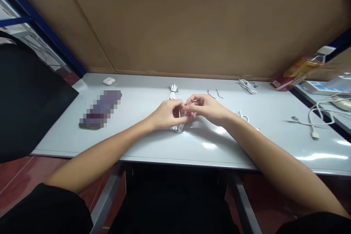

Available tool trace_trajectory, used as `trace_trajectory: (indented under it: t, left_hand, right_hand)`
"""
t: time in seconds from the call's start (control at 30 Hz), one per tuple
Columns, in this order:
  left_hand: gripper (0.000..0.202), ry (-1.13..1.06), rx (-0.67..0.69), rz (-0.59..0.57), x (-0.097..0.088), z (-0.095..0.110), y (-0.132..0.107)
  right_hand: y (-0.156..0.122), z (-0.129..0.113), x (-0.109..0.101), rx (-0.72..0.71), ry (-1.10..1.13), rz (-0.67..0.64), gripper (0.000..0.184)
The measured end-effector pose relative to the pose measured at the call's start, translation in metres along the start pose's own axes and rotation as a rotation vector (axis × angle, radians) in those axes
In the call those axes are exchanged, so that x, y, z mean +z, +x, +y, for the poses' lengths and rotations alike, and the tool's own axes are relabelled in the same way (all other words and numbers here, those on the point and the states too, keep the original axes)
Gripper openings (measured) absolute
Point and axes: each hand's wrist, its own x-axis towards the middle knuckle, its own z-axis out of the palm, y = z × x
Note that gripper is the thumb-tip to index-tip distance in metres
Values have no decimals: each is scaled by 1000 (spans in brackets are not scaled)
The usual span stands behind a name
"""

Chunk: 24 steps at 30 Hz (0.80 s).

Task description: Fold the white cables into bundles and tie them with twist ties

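Note:
My left hand (168, 114) is closed, thumb and fingers curled round a looped white cable (179, 128). The lower loops of that cable show beneath the fingers, close to the tabletop. My right hand (208, 109) meets it from the right, its fingers pinched together at the left fingertips. What the right fingers hold is too small and too covered to make out. Just behind the hands lies a bundled white cable (173, 89) with a dark tie round it. Another white cable (241, 116) rests partly hidden behind my right forearm.
Two dark twist ties (214, 94) and a coiled white cable (247, 86) lie toward the back. At the right are a loose white cable (312, 122) and a bottle (300, 69). A white case (109, 81) and a blurred-out flat object (101, 109) lie left. A brown panel (178, 25) stands behind.

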Motion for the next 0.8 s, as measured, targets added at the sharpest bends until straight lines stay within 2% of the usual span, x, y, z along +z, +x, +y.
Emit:
trace_trajectory:
  t: [0.1, 0.2, 0.3, 0.37, 0.47, 0.57, 0.67, 0.73, 0.8]
  left_hand:
    - [26, -38, -92, -28, -4, -7, 3]
    - [28, -86, -138, -38, -7, -12, 6]
    - [32, -185, -174, -36, -7, -12, 7]
    - [32, -277, -211, -40, -6, -11, 7]
    - [33, -395, -282, -46, -4, -10, 7]
    - [31, -325, -293, 28, -4, -10, 8]
    - [27, -114, -197, 165, -7, -10, 10]
    - [28, -76, -159, 179, -9, -10, 11]
    - [30, -135, -161, 154, -11, -12, 11]
  right_hand:
    - [-1, -2, -11, -28, -124, 21, 31]
    - [-4, -6, -26, -69, -469, 18, 31]
    - [-5, -5, -33, -25, -781, -34, 30]
    - [-4, -3, -32, -8, -838, -105, 27]
    - [-3, 0, -30, -41, -830, -186, 20]
    - [-4, -3, -33, -36, -779, -211, 21]
    - [-6, -7, -41, -23, -574, -217, 19]
    - [-5, -7, -46, -11, -390, -193, 18]
    - [-3, -3, -48, 5, -265, -148, 19]
